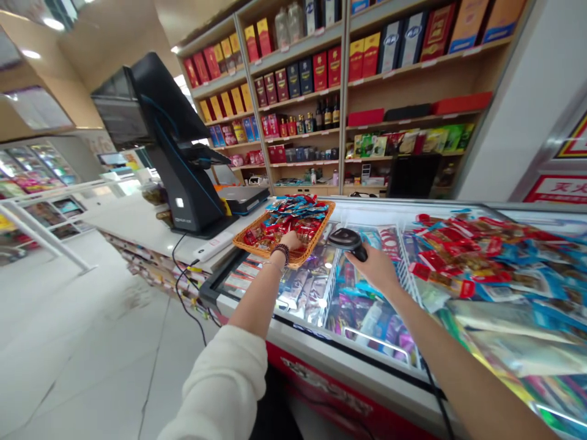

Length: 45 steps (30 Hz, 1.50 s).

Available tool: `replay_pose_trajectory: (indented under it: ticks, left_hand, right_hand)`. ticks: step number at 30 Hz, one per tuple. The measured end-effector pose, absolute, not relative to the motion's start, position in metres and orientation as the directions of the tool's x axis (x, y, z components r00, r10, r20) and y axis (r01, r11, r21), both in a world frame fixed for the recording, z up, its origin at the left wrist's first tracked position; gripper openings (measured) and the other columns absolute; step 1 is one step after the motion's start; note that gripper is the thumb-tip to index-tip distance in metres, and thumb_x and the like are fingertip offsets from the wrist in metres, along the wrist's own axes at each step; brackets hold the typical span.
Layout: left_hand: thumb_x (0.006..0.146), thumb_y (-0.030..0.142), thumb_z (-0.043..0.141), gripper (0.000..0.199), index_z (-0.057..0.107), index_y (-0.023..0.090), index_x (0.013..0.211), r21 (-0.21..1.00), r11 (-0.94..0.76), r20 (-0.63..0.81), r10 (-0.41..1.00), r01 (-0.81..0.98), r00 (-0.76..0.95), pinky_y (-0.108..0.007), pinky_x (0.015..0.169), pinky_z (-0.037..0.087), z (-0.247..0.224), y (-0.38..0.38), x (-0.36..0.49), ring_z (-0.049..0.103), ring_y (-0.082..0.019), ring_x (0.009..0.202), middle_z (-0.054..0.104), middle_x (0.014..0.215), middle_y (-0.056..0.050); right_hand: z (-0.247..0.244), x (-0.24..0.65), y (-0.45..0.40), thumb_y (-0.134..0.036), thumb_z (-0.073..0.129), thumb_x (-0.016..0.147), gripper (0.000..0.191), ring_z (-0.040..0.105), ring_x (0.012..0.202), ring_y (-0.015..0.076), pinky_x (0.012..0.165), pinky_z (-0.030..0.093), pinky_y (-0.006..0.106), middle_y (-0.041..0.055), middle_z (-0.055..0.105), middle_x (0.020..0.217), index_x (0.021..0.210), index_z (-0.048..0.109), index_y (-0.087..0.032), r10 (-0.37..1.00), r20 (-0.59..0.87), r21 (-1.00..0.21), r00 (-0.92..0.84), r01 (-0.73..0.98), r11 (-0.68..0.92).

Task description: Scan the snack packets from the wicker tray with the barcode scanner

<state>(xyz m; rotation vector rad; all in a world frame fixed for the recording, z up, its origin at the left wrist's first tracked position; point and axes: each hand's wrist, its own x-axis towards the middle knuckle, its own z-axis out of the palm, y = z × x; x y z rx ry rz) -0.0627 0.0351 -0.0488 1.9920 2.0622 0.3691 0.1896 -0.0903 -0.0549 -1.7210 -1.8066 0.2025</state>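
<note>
My left hand (290, 241), with a dark beaded bracelet at the wrist, reaches into a shallow woven basket (250, 250). Small red snack packets (274, 234) lie around its fingers, which are mostly hidden, so I cannot tell whether they grip one. Blue snack packets (300, 206) are heaped at the basket's far end. In my right hand (375, 269) is a black handheld barcode scanner (347, 239), held by its grip over the glass-topped freezer, to the right of the basket.
The chest freezer (270, 342) holds bagged frozen goods. Loose red packets (458, 244) and blue packets (536, 275) pile up on its right side. A checkout terminal (183, 153) stands on the white counter (123, 217), its black cable (178, 278) hanging down. Shelves (302, 98) of boxes rise behind.
</note>
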Motion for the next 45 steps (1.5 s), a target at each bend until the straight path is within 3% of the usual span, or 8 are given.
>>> replay_pose_trajectory:
  ticks: [6,10,14,17,20,27,38,45]
  left_hand:
    - [0.082,0.029,0.067,0.018,0.074,0.016,0.092,0.471,0.035,0.128,0.986,0.882,-0.107,-0.029,0.081,0.050,-0.047,0.024,-0.068,0.070,-0.023,0.094,0.076,0.099,-0.013]
    - [0.079,0.024,0.071,0.007,0.070,0.017,0.077,0.607,0.004,0.252,0.947,0.795,-0.197,-0.029,0.079,0.050,-0.041,0.015,-0.066,0.068,-0.021,0.085,0.075,0.087,-0.010]
    - [0.085,0.024,0.064,0.010,0.064,0.017,0.078,0.818,-0.143,0.363,0.880,0.558,-0.306,-0.027,0.071,0.049,-0.035,0.010,-0.052,0.066,-0.017,0.076,0.071,0.081,-0.007]
    - [0.087,0.024,0.061,0.008,0.061,0.016,0.086,0.901,-0.301,0.392,0.873,0.312,-0.290,-0.024,0.068,0.049,-0.036,0.006,-0.025,0.065,-0.014,0.072,0.069,0.079,-0.005]
    - [0.086,0.024,0.063,0.008,0.058,0.018,0.086,0.914,-0.350,0.392,0.892,0.203,-0.225,-0.024,0.068,0.049,-0.040,0.000,0.011,0.063,-0.013,0.069,0.067,0.076,-0.003]
    - [0.086,0.018,0.059,0.010,0.051,0.020,0.081,0.891,-0.411,0.446,0.870,0.192,-0.209,-0.026,0.071,0.047,-0.057,-0.004,0.061,0.066,-0.015,0.074,0.066,0.076,-0.002]
    - [0.088,0.020,0.056,0.013,0.047,0.022,0.078,0.933,-0.340,0.359,0.897,0.116,-0.257,-0.026,0.067,0.049,-0.093,-0.002,0.072,0.067,-0.016,0.070,0.066,0.071,-0.001]
    - [0.089,0.018,0.053,0.010,0.047,0.021,0.082,0.942,-0.316,0.335,0.905,0.115,-0.261,-0.027,0.071,0.050,-0.096,0.001,0.069,0.067,-0.016,0.073,0.065,0.074,-0.001]
  right_hand:
    - [-0.057,0.191,-0.094,-0.050,0.057,0.088,0.036,0.069,0.079,0.0275,0.060,0.041,0.030,0.0093,0.075,0.085,0.104,0.070,-0.020,0.943,0.330,-0.502,0.046,0.855,0.134]
    - [-0.060,0.191,-0.096,-0.052,0.057,0.087,0.038,0.069,0.077,0.0263,0.059,0.041,0.029,0.0089,0.075,0.083,0.103,0.071,-0.020,0.937,0.347,-0.515,0.044,0.844,0.151]
    - [-0.061,0.193,-0.095,-0.052,0.057,0.086,0.038,0.068,0.076,0.0260,0.059,0.040,0.029,0.0079,0.074,0.081,0.103,0.071,-0.021,0.930,0.366,-0.541,0.042,0.822,0.176]
    - [-0.060,0.198,-0.093,-0.053,0.056,0.085,0.039,0.067,0.072,0.0249,0.058,0.040,0.029,0.0069,0.073,0.075,0.099,0.071,-0.020,0.919,0.390,-0.588,0.058,0.784,0.200]
    - [-0.058,0.208,-0.093,-0.057,0.054,0.083,0.042,0.065,0.063,0.0244,0.055,0.039,0.029,0.0060,0.069,0.065,0.091,0.070,-0.019,0.908,0.398,-0.662,0.128,0.725,0.188]
    - [-0.056,0.237,-0.101,-0.061,0.052,0.081,0.044,0.065,0.060,0.0259,0.054,0.040,0.030,0.0051,0.063,0.055,0.082,0.066,-0.020,0.909,0.368,-0.723,0.194,0.675,0.148]
    - [-0.050,0.241,-0.109,-0.049,0.056,0.086,0.032,0.070,0.077,0.0280,0.059,0.040,0.029,0.0100,0.072,0.074,0.085,0.069,-0.019,0.931,0.328,-0.544,0.162,0.838,0.046]
    - [-0.050,0.241,-0.108,-0.050,0.056,0.086,0.032,0.068,0.071,0.0255,0.055,0.038,0.027,0.0070,0.070,0.067,0.079,0.068,-0.021,0.939,0.318,-0.521,0.131,0.851,0.058]
